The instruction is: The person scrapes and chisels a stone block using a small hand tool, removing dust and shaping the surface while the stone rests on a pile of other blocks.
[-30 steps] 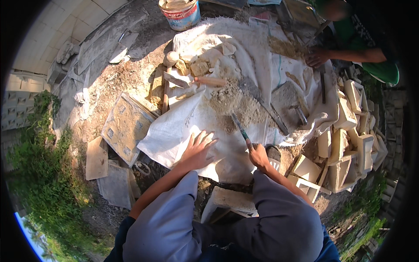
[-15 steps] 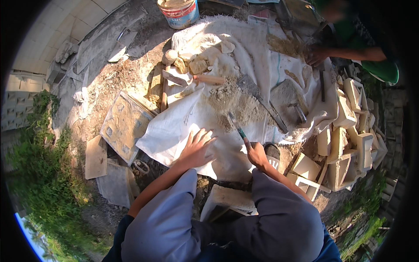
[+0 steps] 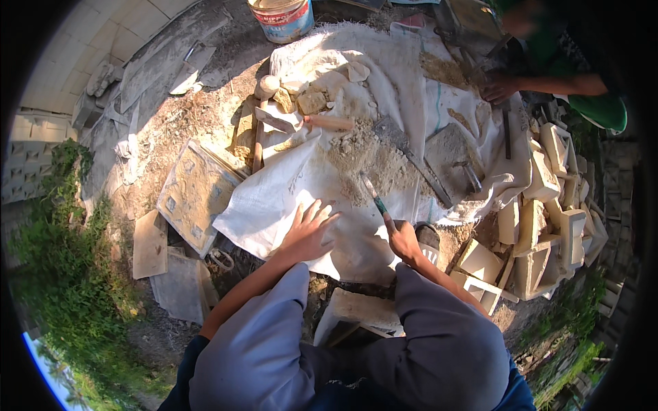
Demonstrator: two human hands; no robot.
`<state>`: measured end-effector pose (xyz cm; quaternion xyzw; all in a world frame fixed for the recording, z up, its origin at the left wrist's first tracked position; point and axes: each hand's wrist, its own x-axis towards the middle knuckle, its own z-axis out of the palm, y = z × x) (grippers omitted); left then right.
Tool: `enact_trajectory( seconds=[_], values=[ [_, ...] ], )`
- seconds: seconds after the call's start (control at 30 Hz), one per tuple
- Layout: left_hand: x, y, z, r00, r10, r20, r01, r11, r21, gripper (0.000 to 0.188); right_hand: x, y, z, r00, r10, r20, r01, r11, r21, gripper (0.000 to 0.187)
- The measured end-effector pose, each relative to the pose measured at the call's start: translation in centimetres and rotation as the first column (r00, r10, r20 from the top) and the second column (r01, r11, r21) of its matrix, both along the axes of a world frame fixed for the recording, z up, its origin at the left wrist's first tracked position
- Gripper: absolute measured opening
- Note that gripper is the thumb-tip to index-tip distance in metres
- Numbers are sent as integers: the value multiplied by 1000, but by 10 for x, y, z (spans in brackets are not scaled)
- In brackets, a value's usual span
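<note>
Left hand (image 3: pixel 310 233) flat, fingers spread, on white sack (image 3: pixel 274 198); right hand (image 3: pixel 403 240) clamped on chisel (image 3: pixel 373 198). We keep sack pinned, tip low toward rubble pile (image 3: pixel 363 154), frame centre.

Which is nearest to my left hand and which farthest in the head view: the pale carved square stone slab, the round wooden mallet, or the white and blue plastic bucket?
From the left hand, spread flat on the white woven sack:
1. Pale carved square stone slab, on the ground to its left.
2. Round wooden mallet, farther up, at the sack's upper left edge.
3. White and blue plastic bucket, at the top edge, farthest.
</note>
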<state>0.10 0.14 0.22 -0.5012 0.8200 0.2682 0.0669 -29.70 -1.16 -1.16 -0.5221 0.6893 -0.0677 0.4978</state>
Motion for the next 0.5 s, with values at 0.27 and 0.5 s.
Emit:
enact_trajectory(
  seconds=[0.27, 0.5],
  values=[
    [-11, -8, 12, 999, -1, 45, -3, 997, 79, 81, -7, 15, -11, 999, -22, 47, 22, 1000, 0, 69],
    [-1, 2, 2, 1000, -4, -5, 4, 1000, -20, 82, -3, 14, -7, 997, -27, 70, 32, 997, -76, 72]
  ],
)
